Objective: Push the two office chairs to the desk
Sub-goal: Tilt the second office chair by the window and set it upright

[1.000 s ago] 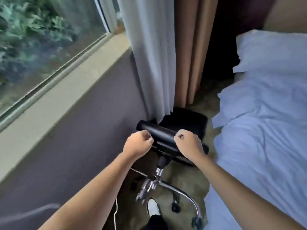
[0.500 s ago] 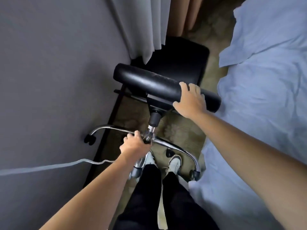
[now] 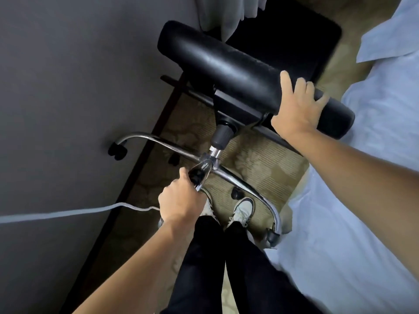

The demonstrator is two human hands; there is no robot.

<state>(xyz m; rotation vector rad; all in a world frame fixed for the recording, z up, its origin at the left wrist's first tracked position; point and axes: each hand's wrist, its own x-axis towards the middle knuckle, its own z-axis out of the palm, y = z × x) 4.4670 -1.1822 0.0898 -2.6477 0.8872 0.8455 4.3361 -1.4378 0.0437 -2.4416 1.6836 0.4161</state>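
Note:
A black office chair (image 3: 226, 64) lies tipped over in the narrow gap between wall and bed, its padded edge toward me and its chrome wheeled base (image 3: 244, 184) sticking out over my feet. My right hand (image 3: 297, 109) lies over the right end of the black padded edge, fingers spread across it. My left hand (image 3: 181, 200) grips one chrome leg of the base close to the centre column. No second chair and no desk are in view.
A grey wall (image 3: 68, 87) with a dark skirting board runs along the left. A bed with pale blue sheets (image 3: 362, 177) fills the right. White curtain (image 3: 222, 14) hangs over the chair. A white cable (image 3: 68, 213) trails on the left. My shoes (image 3: 242, 209) stand on patterned carpet.
A second ago both hands gripped the chair's top edge. My left hand has dropped to the chrome base leg and my right has flattened over the padded edge; my view has tilted downward.

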